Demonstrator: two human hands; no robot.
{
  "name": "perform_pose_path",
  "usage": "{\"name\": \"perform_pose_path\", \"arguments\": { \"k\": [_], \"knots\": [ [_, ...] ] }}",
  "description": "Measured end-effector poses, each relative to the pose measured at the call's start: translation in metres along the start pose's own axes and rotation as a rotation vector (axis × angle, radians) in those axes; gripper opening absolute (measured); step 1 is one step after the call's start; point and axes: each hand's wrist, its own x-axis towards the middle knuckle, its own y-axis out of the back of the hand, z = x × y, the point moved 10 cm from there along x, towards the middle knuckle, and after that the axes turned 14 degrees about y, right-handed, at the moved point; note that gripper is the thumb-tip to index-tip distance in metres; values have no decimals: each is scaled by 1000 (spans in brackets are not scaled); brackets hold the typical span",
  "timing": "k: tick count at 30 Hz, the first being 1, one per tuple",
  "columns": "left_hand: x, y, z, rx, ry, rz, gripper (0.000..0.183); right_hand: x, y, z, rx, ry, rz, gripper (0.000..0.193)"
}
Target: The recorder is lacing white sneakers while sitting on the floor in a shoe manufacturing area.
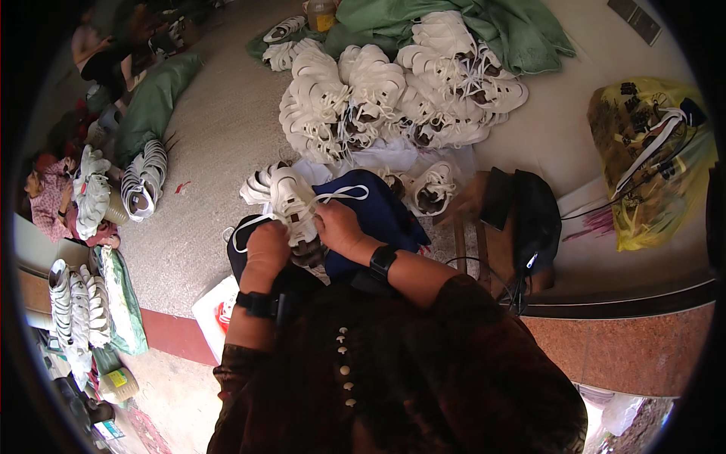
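Note:
A white sneaker (291, 198) rests on my lap, its toe pointing away from me and its brown-lined opening toward me. My left hand (268, 248) is closed at the sneaker's left side, gripping a white shoelace (254, 221) that loops out to the left. On the other side, my right hand (340, 227) pinches the shoelace's other part, which curves up and right over dark blue cloth (382, 208). The fingertips of both hands are partly hidden by the hands themselves. Just beyond the held sneaker sits another white sneaker (257, 184).
A large pile of white sneakers (325, 94) lies ahead, backed by green sacks (522, 34). One sneaker (433, 189) stands right of my lap. Farther right are a black bag (533, 216) and a yellow plastic bag (643, 204). At left, another person (57, 198) sits beside stacked shoes.

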Motion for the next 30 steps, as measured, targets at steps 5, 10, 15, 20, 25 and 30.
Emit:
{"name": "perform_pose_path", "arguments": {
  "k": [5, 10, 15, 20, 25, 30],
  "knots": [
    [-7, -33, -55, -930, 258, -360, 6, 21, -8, -46, 101, 276, -25, 7],
    [-1, -44, -67, -1338, 370, -401, 2, 27, -50, -55, -41, 218, -362, 8],
    [9, -39, -67, -1361, 348, -287, 3, 24, -51, -53, -68, 263, -295, 8],
    [10, -41, -79, -1383, 399, -197, 6, 21, -52, -48, -45, 213, -295, 9],
    [9, -35, -91, -1116, 318, -24, 10, 22, -56, -50, -18, 208, -267, 10],
    [19, -30, -83, -975, 233, 51, 11, 26, -50, -42, -47, 199, -261, 15]
  ]
}}
